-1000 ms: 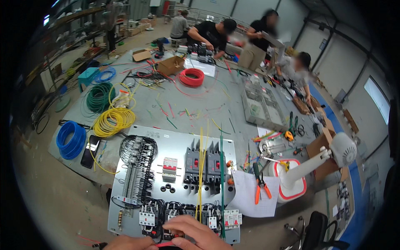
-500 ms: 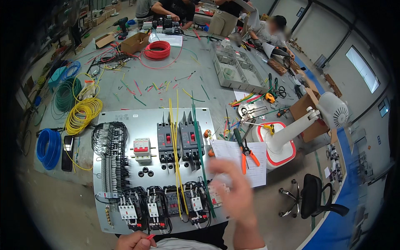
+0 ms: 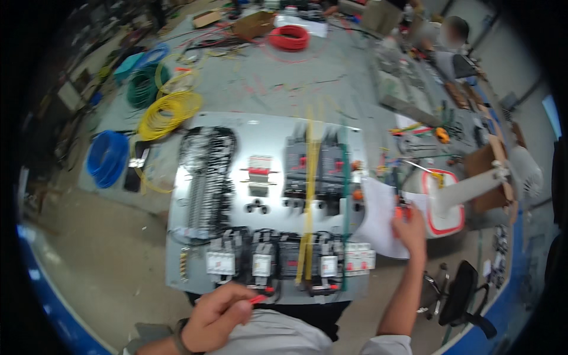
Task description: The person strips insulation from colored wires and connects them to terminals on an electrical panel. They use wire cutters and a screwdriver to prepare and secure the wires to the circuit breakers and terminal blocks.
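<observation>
My left hand is closed near the board's front edge, pinching a short red piece that looks like wire or sleeving. To the right, my right hand has its fingers around the handles of orange-handled pliers, over the white paper sheet. Motion blur hides the exact grip. Between the hands lies a metal mounting panel with black breakers, a small red-and-white breaker and a front row of contactors. Yellow wires and green wires lie across it.
Wire coils stand on the left: blue, yellow and green. A red coil lies at the back. On the right are a white lamp-like stand, a grey bin and a black chair.
My right hand has gone right from above the panel to the pliers and closed around their handles. My left hand has come further into view with the red piece. The whole view has shifted.
</observation>
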The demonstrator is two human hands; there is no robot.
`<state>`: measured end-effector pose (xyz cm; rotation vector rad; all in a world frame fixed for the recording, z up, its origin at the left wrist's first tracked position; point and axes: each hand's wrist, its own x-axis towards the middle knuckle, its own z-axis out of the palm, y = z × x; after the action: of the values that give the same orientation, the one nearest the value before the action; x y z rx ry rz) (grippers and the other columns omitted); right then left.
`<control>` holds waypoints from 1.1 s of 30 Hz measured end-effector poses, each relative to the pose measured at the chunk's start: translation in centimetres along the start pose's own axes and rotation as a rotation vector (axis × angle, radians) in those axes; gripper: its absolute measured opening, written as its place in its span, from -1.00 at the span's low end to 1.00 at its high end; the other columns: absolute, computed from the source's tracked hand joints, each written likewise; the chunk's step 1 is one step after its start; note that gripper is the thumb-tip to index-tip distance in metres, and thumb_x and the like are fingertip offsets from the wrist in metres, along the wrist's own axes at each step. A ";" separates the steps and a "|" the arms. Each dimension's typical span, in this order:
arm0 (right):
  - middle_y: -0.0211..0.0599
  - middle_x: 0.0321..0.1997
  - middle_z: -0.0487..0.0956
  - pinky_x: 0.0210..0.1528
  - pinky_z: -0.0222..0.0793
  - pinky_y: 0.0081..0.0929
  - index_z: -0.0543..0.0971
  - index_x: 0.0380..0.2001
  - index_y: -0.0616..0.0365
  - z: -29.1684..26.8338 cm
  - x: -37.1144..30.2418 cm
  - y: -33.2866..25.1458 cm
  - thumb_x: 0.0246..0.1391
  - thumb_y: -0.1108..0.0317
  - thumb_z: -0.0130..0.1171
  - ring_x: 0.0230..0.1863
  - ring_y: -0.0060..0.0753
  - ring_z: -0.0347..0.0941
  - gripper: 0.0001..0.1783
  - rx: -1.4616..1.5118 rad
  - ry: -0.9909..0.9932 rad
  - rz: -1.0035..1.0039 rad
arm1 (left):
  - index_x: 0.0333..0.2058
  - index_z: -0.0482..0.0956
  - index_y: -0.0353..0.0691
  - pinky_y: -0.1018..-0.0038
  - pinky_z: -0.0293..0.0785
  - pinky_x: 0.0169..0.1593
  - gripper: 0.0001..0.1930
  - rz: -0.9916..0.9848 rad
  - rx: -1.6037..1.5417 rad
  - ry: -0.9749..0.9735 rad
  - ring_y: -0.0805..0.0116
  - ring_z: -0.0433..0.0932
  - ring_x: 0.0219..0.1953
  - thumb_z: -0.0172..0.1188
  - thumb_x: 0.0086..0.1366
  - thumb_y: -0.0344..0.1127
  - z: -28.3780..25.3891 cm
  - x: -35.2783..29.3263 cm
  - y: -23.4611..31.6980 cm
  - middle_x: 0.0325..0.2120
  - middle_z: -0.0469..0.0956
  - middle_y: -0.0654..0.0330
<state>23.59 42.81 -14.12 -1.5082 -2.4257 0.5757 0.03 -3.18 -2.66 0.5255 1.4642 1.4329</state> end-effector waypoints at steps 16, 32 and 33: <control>-0.31 -0.09 0.62 0.00 0.47 -0.49 0.57 0.03 0.33 -7.2 -18.7 -22.7 0.09 0.49 0.52 -0.08 -0.51 0.55 -0.54 1.047 -0.497 -0.090 | -0.01 0.51 -0.31 0.65 0.37 -0.24 -0.82 0.046 -0.085 -0.041 0.70 0.41 -0.33 0.13 0.62 -0.30 0.8 1.5 0.2 -0.32 0.56 0.35; -0.22 -0.14 0.70 -0.12 0.55 -0.56 0.58 0.07 0.30 -3.1 -21.0 -25.2 0.19 0.55 0.43 -0.21 -0.57 0.61 -0.61 1.091 -0.675 -0.218 | 0.06 0.39 -0.29 0.58 0.47 -0.24 -0.83 0.041 -0.029 -0.040 0.58 0.50 -0.33 0.01 0.65 -0.33 0.6 0.7 0.2 -0.28 0.57 0.21; -0.19 -0.12 0.70 -0.12 0.55 -0.54 0.59 0.08 0.30 -3.3 -20.9 -25.0 0.19 0.54 0.42 -0.20 -0.53 0.62 -0.60 1.096 -0.693 -0.261 | 0.06 0.38 -0.29 0.58 0.45 -0.27 -0.82 0.029 0.044 -0.037 0.59 0.48 -0.36 0.00 0.66 -0.32 0.6 0.7 0.3 -0.31 0.56 0.22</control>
<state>14.00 14.93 0.13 -0.5429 -1.9158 2.1402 0.18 -2.18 -2.55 0.6002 1.4670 1.4092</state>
